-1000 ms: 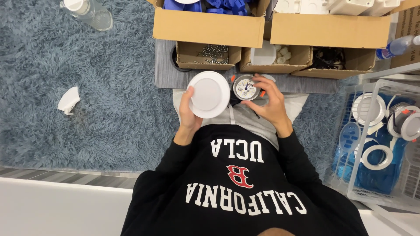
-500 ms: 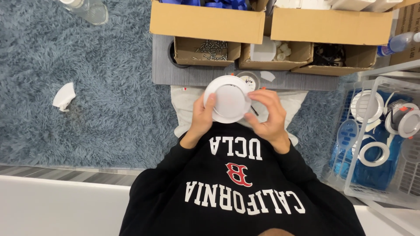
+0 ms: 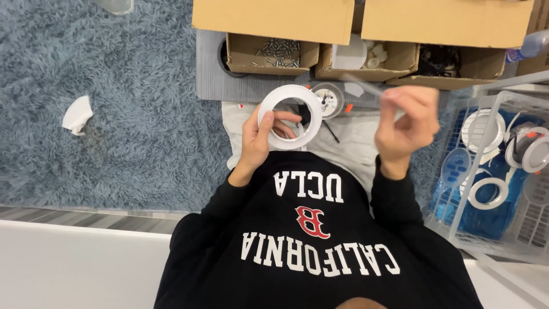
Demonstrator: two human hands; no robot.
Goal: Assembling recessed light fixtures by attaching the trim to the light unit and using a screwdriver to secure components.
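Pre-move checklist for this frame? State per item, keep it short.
1. Left hand grips white ring, fingers through its opening: ok.
2. Right hand raised, pinching a thin clear piece; motion blur hides the grip: cannot tell.
3. Round metal part rests on the grey cloth, untouched: ok.
4. Box of screws open, in front of the hands: ok.
5. Wire basket with more white rings beside the right arm: ok.

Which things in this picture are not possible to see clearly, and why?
1. Thin pale item in the right hand, head view: motion blur; its kind is unclear.
2. Small metal parts in the open brown cardboard box: too small to identify.
3. Clear plastic bottle: cut off by the right edge.
4. Left hand fingers: partly hidden behind the white plastic ring.
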